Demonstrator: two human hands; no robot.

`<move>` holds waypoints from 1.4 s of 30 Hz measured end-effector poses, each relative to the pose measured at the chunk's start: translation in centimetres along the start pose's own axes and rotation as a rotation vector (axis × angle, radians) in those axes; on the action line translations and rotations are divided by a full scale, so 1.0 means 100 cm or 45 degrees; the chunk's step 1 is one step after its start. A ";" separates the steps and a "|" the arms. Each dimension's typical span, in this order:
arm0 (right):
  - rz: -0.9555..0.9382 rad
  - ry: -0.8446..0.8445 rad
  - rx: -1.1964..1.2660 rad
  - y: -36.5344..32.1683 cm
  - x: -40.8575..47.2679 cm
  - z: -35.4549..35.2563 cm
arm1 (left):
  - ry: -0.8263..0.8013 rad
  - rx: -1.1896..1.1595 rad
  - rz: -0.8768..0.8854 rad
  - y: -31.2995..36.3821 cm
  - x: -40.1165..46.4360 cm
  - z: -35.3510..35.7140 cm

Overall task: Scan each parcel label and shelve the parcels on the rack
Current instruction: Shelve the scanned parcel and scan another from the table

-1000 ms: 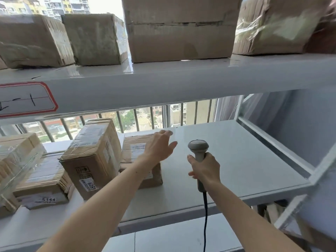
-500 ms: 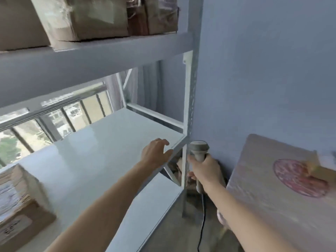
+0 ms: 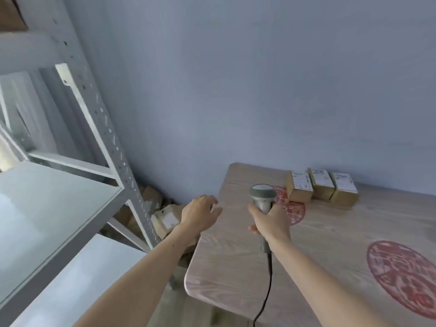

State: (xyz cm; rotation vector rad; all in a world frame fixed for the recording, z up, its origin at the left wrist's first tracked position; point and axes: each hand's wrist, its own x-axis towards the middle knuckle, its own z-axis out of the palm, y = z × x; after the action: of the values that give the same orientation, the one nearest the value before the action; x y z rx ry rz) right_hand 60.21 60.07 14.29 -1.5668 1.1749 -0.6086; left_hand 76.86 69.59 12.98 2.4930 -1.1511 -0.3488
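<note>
A: What do we hold at this step?

B: Our right hand [image 3: 271, 220] is clenched round the grip of the scanner [image 3: 262, 197]. The scanner stands upright, head uppermost, above the near left part of the bench [image 3: 236, 267]. Its black cable [image 3: 265, 296] hangs from the base of the grip and runs down past the bench's front edge.

A: And the left hand [image 3: 199, 214]?

B: It is released, fingers loosely spread, and grasps nothing. It hovers over the left edge of the bench, just beside the scanner hand.

A: Where do we find the parcels [image 3: 322, 190]?

B: Three small cardboard parcels sit in a row at the far side of the bench, near the wall [image 3: 236, 90], touching one another. Each carries a white label [image 3: 299, 180] on its upper face. The print is too small for us to read. Both hands are well apart from them.

A: And the rack [image 3: 103, 128]?

B: It stands to our left, white steel with perforated uprights. The shelf [image 3: 47, 208] nearest us shows a bare surface. More cardboard boxes [image 3: 165, 220] lie low down between the rack and the bench; one shows a white label.
</note>
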 end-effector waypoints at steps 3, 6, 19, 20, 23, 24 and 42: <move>0.025 0.044 0.012 0.008 0.029 -0.032 | -0.039 0.030 0.058 0.029 0.025 0.024; 0.078 0.092 0.009 0.016 0.060 -0.056 | -0.079 0.022 0.095 0.053 0.051 0.044; 0.265 0.274 -0.044 0.056 0.213 -0.107 | -0.315 0.099 0.291 0.126 0.208 0.124; 0.273 0.280 -0.061 0.061 0.224 -0.109 | -0.328 0.099 0.301 0.131 0.218 0.132; 0.265 0.277 -0.122 0.074 0.253 -0.114 | -0.372 0.077 0.320 0.143 0.245 0.155; 0.262 0.277 -0.123 0.078 0.263 -0.116 | -0.377 0.079 0.324 0.148 0.252 0.163; 0.221 0.318 -0.229 0.185 0.359 -0.119 | -0.466 -0.096 0.011 0.197 0.332 0.288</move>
State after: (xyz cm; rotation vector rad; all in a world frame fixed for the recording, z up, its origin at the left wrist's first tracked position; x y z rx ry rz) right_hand 57.33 22.89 -5.27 -1.5482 1.5727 -0.6090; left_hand 73.95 25.79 -6.71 2.4193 -1.2537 -0.8582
